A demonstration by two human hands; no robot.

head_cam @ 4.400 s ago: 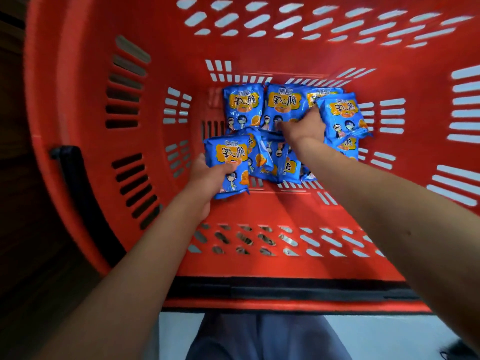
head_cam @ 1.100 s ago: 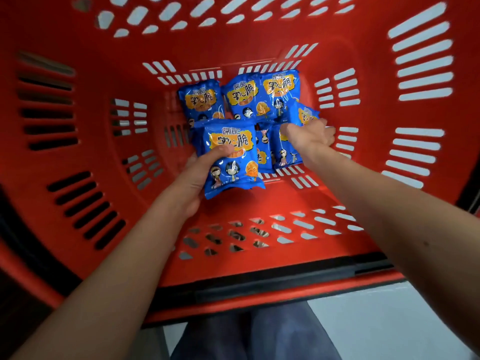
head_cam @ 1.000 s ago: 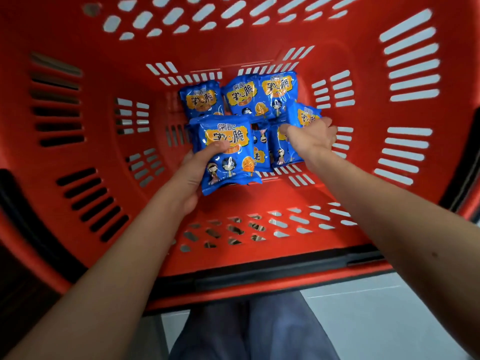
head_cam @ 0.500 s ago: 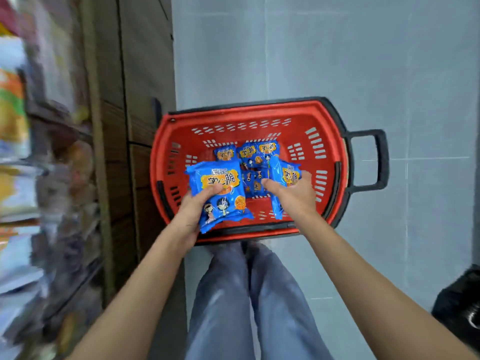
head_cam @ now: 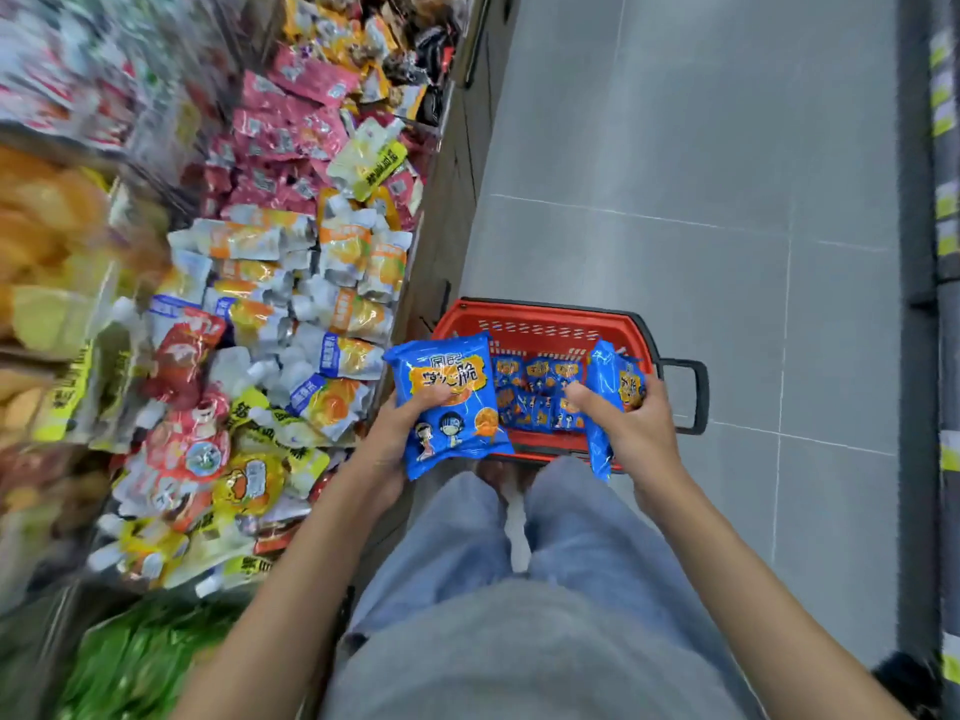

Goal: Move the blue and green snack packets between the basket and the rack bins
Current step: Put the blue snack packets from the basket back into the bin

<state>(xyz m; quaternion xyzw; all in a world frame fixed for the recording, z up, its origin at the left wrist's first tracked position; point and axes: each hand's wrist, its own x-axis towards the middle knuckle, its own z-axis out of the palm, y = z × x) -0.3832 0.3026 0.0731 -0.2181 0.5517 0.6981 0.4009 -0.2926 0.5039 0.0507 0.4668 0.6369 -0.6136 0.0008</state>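
Both lifted: left grip (head_cam: 397,439) clasps 1 packet (head_cam: 447,402), right grip (head_cam: 641,433) perhaps 2.

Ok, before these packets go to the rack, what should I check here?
1. Left grip holds a blue snack packet, thumb across its front: ok.
2. Right grip holds a second blue packet edge-on; one or several: cannot tell.
3. Both held packets above the red basket, clear of its rim: ok.
4. Basket emptied: not ok, loose blue packets lie inside.
5. Matching bin in the rack: cannot tell, shelves are blurred.
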